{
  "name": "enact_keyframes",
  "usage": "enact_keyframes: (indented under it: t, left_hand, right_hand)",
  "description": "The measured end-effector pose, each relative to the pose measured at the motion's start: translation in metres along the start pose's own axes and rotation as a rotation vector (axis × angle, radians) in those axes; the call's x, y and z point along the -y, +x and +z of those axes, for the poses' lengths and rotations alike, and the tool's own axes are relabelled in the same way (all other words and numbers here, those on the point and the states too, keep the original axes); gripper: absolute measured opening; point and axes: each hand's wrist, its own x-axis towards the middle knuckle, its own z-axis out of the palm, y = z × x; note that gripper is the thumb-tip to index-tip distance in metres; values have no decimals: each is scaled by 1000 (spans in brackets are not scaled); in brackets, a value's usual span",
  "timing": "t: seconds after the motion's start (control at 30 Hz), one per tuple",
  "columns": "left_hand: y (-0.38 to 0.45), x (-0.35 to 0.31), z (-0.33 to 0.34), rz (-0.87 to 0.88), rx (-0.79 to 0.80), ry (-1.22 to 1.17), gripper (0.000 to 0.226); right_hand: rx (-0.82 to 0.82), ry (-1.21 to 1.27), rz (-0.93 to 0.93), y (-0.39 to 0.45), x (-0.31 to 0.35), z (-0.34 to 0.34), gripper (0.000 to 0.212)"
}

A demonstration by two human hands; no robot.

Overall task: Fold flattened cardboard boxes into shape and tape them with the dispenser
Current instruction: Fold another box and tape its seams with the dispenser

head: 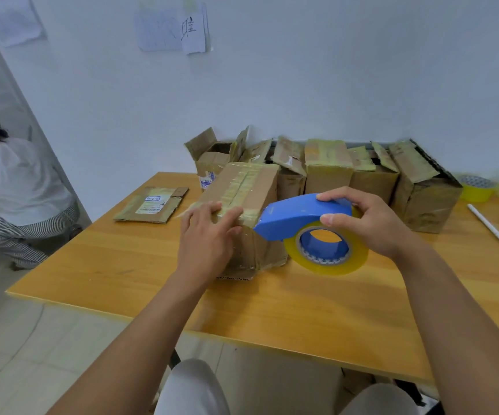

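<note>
**On the table's near half: box under tape, dispenser in hand**

At the middle of the wooden table (140, 283) stands the cardboard box (251, 205) you are sealing, its top seam already striped with yellowish tape. Your left hand (209, 235) lies on the near top edge of that box, fingers fairly straight, pressing the tape end down rather than gripping. Your right hand (368, 220) is curled round the blue tape dispenser (302, 217), thumb and fingers pinching its hood, just right of the box; the clear-yellow roll (326, 253) hangs below.

Judgement: the box looks light, worn and soft at the corners, so it probably slides or dents under a hard pull. Brace it from the top edge, as you do now. The dispenser is rigid; hold it by the hood, clear of the cutter.

Behind the box stands a row of folded boxes (329, 169); to its left lies one flattened box (152, 205).
</note>
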Motion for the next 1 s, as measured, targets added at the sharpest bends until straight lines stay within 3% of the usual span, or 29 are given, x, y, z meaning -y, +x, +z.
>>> enact_keyframes:
  t: [0.13, 0.23, 0.27, 0.4, 0.57, 0.73, 1.0]
  left_hand:
    - [-1, -3, 3, -14, -21, -34, 36]
    - [-1, -4, 2, -19, -23, -47, 36]
    - [-1, -4, 2, -13, -11, -53, 38]
    - [1, -8, -3, -38, 66, -88, 49]
    - [11, -19, -6, -24, 83, -184, 62]
    - [21, -34, -6, -101, 69, -101, 69]
    - [28, -43, 11, -179, -14, -20, 41]
  right_hand:
    - [4, -21, 21, 8, 12, -2, 21]
    - [252, -419, 130, 11, 2, 17, 25]
    - [237, -429, 163, 7, -8, 23, 25]
    - [-109, -195, 151, -13, -20, 13, 19]
    - [-268, -26, 40, -15, -9, -5, 15]
    - [-481, 94, 22, -7, -15, 18, 19]
    - [-672, 154, -31, 11, -11, 57, 27]
